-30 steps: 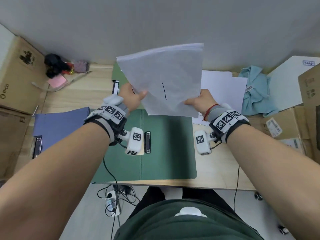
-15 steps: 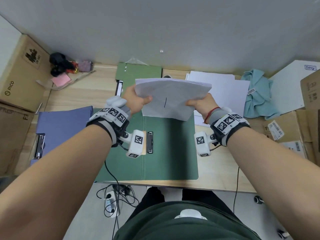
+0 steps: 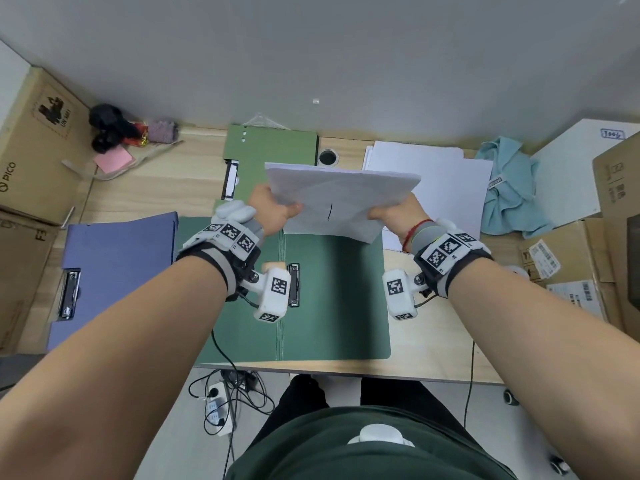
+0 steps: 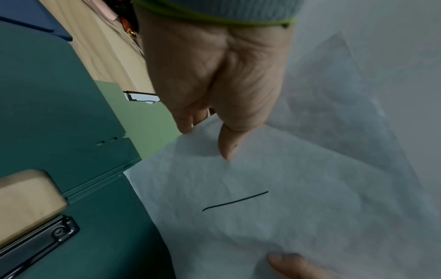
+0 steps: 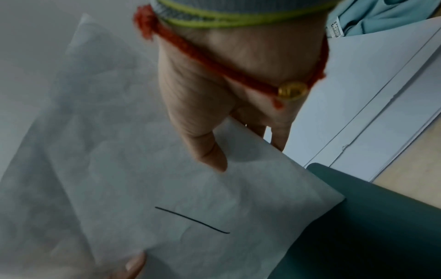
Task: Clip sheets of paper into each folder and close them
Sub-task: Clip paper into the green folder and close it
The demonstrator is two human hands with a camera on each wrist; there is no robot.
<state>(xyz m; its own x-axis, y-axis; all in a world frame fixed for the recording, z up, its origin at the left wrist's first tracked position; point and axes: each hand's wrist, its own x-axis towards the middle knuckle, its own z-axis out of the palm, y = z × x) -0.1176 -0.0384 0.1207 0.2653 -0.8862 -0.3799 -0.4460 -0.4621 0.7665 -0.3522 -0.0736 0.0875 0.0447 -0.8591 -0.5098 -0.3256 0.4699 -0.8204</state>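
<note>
Both hands hold a small stack of white paper sheets [image 3: 339,199] [image 4: 262,198] [image 5: 167,188] tilted above the table, a short black pen line on the top sheet. My left hand [image 3: 277,211] [image 4: 214,136] pinches the stack's left edge, thumb on top. My right hand [image 3: 388,214] [image 5: 229,149] pinches the right edge the same way. Under the sheets an open dark green folder [image 3: 339,299] lies flat, its black metal clip [image 3: 293,284] beside the spine. A closed light green folder [image 3: 273,147] lies behind it, and a blue folder [image 3: 117,265] with its own clip at the left.
More white paper [image 3: 446,181] lies at the back right beside a teal cloth [image 3: 509,192]. Cardboard boxes [image 3: 34,143] stand at both table ends. Small dark items and a pink note [image 3: 114,159] sit at the back left. A cable hole [image 3: 327,156] opens behind the sheets.
The paper stack, upright and raised a second ago, has come down and tipped flatter toward the open green folder. Both hands kept their grip and dropped with it.
</note>
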